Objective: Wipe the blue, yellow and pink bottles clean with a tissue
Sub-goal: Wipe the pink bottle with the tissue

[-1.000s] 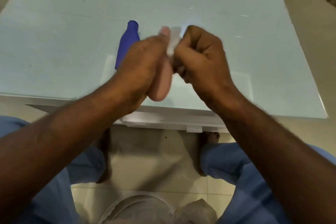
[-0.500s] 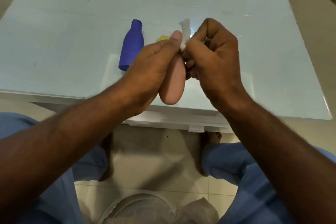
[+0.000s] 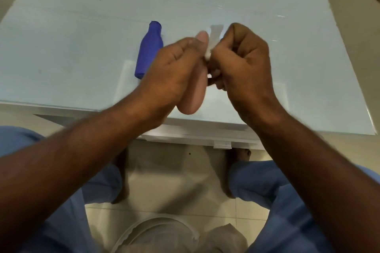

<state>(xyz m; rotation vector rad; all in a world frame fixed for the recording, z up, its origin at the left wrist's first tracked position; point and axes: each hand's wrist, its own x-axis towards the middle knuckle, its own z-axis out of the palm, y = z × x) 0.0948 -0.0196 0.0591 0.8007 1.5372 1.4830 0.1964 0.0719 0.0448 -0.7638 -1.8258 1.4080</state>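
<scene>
My left hand [image 3: 174,72] has its grip wrapped around the pink bottle [image 3: 195,90], held above the bench [image 3: 82,26] — my right hand [image 3: 242,61] pinches the white tissue [image 3: 213,37] against its top. The blue bottle [image 3: 149,49] lies on the bench, just left of the pink bottle.

Left hand [image 3: 174,72] grips pink bottle [image 3: 194,96] above bench [image 3: 82,37] near edge, right hand [image 3: 242,63] presses white tissue [image 3: 212,41] to its neck, blue bottle [image 3: 149,50] lying left.
</scene>
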